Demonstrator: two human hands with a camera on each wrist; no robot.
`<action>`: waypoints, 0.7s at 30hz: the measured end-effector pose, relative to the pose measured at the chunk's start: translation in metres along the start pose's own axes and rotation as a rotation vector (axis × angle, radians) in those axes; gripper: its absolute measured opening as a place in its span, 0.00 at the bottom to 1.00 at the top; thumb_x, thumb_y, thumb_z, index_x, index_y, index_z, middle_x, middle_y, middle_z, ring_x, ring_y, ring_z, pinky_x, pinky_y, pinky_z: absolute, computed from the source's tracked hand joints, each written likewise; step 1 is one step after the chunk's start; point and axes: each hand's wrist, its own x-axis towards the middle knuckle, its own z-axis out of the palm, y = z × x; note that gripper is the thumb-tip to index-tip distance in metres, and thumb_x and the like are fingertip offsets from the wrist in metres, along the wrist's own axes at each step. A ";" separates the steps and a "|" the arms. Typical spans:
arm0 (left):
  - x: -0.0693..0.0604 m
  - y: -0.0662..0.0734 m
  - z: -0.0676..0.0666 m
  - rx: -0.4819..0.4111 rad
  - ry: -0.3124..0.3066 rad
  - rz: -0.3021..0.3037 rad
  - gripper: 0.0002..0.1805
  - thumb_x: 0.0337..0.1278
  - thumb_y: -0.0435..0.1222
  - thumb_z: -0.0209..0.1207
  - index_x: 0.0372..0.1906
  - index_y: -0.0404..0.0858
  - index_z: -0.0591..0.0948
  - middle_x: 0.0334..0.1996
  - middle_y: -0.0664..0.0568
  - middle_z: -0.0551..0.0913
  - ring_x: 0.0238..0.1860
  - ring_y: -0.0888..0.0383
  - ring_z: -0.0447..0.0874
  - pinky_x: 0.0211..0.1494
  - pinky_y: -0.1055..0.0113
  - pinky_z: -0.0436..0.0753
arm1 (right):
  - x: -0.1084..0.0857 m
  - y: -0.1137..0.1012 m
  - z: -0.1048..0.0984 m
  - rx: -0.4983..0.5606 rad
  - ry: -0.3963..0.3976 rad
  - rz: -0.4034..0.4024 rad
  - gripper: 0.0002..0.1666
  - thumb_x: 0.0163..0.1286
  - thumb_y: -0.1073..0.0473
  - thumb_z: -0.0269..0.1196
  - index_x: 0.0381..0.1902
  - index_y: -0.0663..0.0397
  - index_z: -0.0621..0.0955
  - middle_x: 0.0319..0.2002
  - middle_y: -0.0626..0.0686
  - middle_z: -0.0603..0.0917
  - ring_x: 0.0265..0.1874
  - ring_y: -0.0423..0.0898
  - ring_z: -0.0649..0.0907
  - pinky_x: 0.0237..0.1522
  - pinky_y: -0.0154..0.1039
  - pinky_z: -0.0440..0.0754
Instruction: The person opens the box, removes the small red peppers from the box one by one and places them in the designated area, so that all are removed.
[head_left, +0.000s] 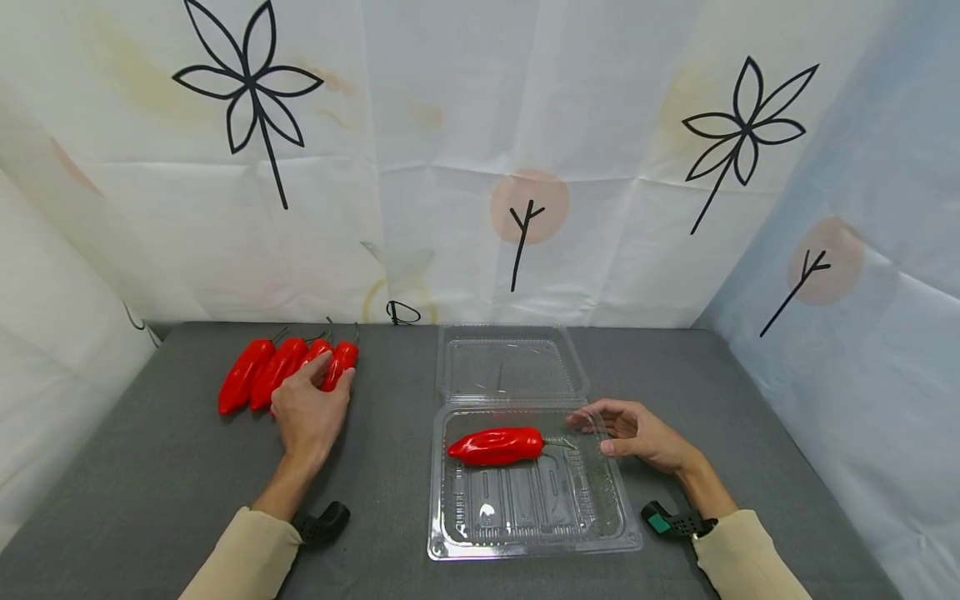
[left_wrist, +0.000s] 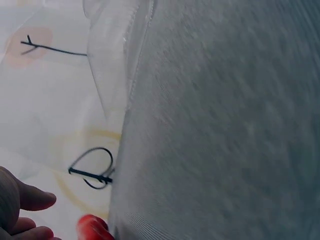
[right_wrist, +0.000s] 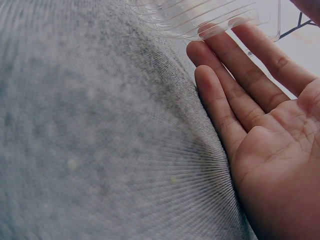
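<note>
Several red peppers (head_left: 277, 372) lie side by side at the back left. My left hand (head_left: 311, 412) reaches over the right end of this row, its thumb and index finger on either side of the rightmost pepper (head_left: 344, 358). A gap shows between thumb and fingers in the left wrist view, with a red pepper (left_wrist: 92, 228) partly visible near them. In the middle, a clear plastic clamshell container (head_left: 536, 546) has its lid folded back. One red pepper (head_left: 497, 447) lies crosswise inside it, stem to the right. My right hand (head_left: 641, 433) rests its extended fingers against the container's right side.
The container's lid (head_left: 517, 367) lies flat behind its base, close to the back wall. Grey cloth (head_left: 382, 500) covers the table. White printed fabric (head_left: 442, 167) hangs along the back and sides. Each wrist wears a black camera mount (head_left: 324, 523).
</note>
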 end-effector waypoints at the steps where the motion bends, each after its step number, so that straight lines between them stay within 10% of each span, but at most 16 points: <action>1: -0.001 0.003 0.000 -0.018 -0.011 0.004 0.21 0.57 0.35 0.71 0.55 0.30 0.85 0.46 0.35 0.87 0.46 0.38 0.85 0.52 0.42 0.78 | 0.000 0.000 0.000 0.001 -0.002 -0.001 0.26 0.69 0.78 0.57 0.65 0.78 0.70 0.64 0.69 0.77 0.65 0.53 0.77 0.66 0.42 0.73; 21: -0.045 0.064 0.006 -0.247 -0.410 0.223 0.24 0.51 0.34 0.76 0.55 0.33 0.86 0.48 0.46 0.89 0.48 0.48 0.88 0.53 0.49 0.83 | -0.001 -0.001 0.001 -0.005 -0.001 -0.006 0.26 0.70 0.78 0.57 0.65 0.79 0.69 0.64 0.70 0.76 0.65 0.53 0.77 0.65 0.41 0.74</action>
